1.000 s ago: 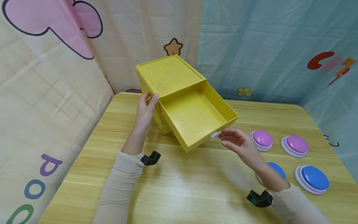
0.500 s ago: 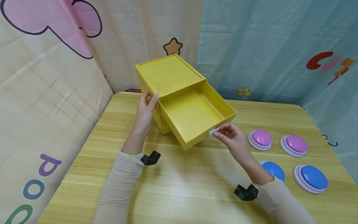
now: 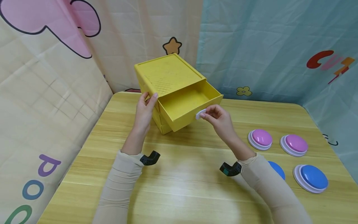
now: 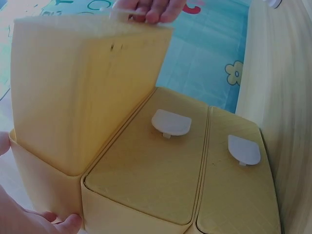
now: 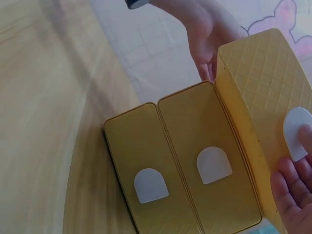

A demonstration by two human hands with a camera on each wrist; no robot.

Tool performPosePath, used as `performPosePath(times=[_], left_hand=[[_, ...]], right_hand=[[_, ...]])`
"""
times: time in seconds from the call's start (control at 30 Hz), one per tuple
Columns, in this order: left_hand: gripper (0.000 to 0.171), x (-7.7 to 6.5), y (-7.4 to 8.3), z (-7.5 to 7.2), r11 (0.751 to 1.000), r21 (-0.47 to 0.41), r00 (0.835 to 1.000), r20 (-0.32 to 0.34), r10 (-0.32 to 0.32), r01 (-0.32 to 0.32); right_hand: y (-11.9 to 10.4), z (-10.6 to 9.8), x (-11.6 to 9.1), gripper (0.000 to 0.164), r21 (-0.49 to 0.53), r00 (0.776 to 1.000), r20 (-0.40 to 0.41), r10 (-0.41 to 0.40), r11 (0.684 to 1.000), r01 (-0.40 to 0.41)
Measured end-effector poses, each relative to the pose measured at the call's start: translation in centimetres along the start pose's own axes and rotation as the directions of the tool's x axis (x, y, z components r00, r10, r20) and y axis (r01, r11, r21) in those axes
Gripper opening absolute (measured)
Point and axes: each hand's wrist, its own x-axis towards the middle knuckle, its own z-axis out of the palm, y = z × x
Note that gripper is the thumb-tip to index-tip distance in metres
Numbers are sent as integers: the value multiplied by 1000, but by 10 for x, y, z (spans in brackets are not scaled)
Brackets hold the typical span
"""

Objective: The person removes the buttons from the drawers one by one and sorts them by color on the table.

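Note:
A yellow drawer cabinet [image 3: 170,74] stands on the wooden table, its top drawer [image 3: 185,101] pulled partway out and nothing visible inside. My left hand [image 3: 143,115] holds the cabinet's left side near the front corner, thumb at the upper edge and fingers on the side wall. With thumb and fingers, my right hand [image 3: 219,121] pinches the white handle [image 3: 200,114] on the drawer's front. Below, in the right wrist view, two lower drawers are closed, each with a white handle [image 5: 214,165] of the same rounded shape.
Right of the cabinet lie two pink push buttons [image 3: 262,137] and two blue push buttons [image 3: 314,177] on white bases. My right forearm partly covers one blue button. Printed curtains [image 3: 251,46] hang behind and beside the table [image 3: 173,186].
The top drawer has slid inward, toward the back left. My right hand has closed its fingers on the handle and moved in with it. The left hand stays at the cabinet's side.

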Motion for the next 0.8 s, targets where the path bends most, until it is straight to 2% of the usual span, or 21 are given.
performPosePath(times=[0.2, 0.4, 0.53, 0.7, 0.8], left_hand=[[67, -1, 1, 0, 1000, 2, 1000, -1, -9, 9], [67, -1, 1, 0, 1000, -8, 1000, 5, -13, 13], [68, -2, 1, 0, 1000, -13, 1000, 11, -6, 6], [68, -1, 0, 0, 1000, -11, 1000, 12, 2, -2], [68, -1, 0, 0, 1000, -12, 1000, 18, 9, -9]], right_hand=[[5, 14, 26, 20, -38, 1000, 0, -19, 999, 19], [8, 27, 46, 19, -20, 1000, -13, -18, 1000, 18], [0, 35, 52, 16, -15, 1000, -22, -2, 1000, 2], [-15, 44, 55, 16, -69, 999, -40, -2, 998, -1], [-16, 47, 57, 19, -99, 999, -54, 6, 995, -12]])
